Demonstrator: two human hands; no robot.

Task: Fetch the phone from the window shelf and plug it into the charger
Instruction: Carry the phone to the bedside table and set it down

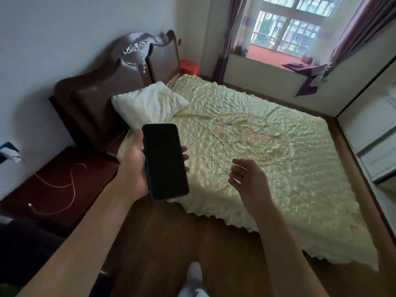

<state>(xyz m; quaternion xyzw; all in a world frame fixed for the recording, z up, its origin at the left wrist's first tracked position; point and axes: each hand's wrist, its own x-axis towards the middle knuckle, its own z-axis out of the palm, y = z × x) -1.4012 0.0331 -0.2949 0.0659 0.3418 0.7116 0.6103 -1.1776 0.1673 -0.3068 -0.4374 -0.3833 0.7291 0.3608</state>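
Note:
My left hand (134,166) holds a black phone (165,161) upright with its dark screen facing me, above the near corner of the bed. To its right, my right hand (246,179) hangs empty with the fingers loosely curled and apart. A white charger plug (10,154) sits in a wall socket at the far left. Its orange cable (70,185) loops across the dark red nightstand (53,198), and the white connector end (31,205) lies loose near the front. The window shelf (276,58) is at the far side of the room.
A bed with a pale green quilt (267,163) and a white pillow (147,103) fills the middle, with a dark carved headboard (111,82). A strip of wooden floor (171,243) runs under me; my white-socked foot (192,279) shows. White wardrobe (372,136) on the right.

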